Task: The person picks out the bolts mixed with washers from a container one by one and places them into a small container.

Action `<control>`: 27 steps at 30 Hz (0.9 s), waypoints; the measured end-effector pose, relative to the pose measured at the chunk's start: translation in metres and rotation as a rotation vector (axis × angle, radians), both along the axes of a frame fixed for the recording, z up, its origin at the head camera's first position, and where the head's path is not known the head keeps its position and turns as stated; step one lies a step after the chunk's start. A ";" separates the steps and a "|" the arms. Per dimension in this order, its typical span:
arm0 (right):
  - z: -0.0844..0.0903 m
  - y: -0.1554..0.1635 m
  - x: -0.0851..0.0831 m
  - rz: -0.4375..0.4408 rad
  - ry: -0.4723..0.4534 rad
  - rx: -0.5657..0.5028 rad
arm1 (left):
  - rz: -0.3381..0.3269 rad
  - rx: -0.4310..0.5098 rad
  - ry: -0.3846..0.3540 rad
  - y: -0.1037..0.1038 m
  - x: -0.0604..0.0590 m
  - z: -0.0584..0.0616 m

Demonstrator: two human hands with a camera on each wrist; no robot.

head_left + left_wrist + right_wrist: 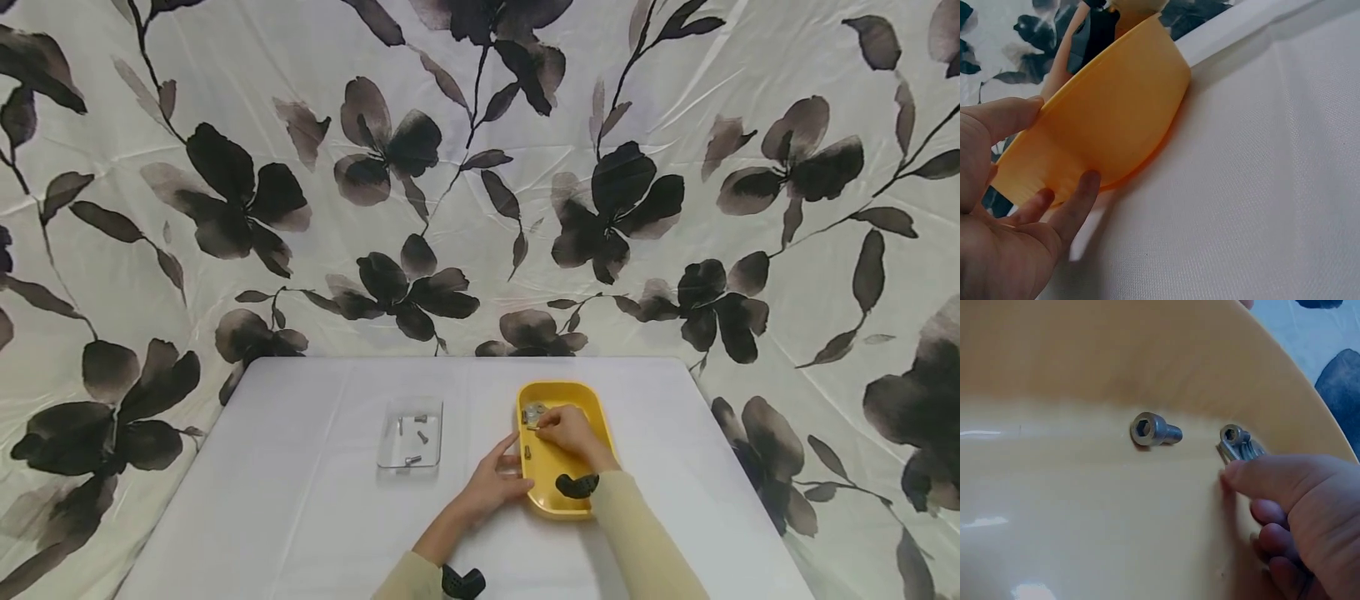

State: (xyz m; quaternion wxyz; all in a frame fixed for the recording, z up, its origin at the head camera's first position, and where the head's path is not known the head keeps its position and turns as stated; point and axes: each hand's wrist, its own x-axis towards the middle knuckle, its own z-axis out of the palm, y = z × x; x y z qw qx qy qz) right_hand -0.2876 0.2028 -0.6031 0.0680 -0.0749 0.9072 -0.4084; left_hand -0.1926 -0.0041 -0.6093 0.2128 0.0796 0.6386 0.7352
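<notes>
My right hand (567, 429) reaches into a yellow tray (562, 503), its thumb and fingers pinching a slim metal piece (533, 428) whose exact kind is unclear. Right at its fingertips lies a small cluster of metal hardware (534, 412), with a socket head screw (1233, 434) on it, partly covered by the thumb. Another socket head screw (1155, 430) lies apart by the tray wall. From the left side, my left hand (487, 485) steadies the tray; in the left wrist view its spread, fairly straight fingers (1075, 209) touch the outer wall and one digit meets the rim.
Left of the tray stands a clear plastic box (384, 450) with several screws (413, 460) scattered inside. Both sit on a white-covered table (300, 500). A floral cloth (450, 208) hangs behind the table. Black wrist straps (463, 582) show at the sleeves.
</notes>
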 end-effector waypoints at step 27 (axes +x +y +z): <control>0.055 -0.018 -0.003 0.057 0.130 -0.020 | 0.134 -0.477 0.410 -0.072 0.000 0.061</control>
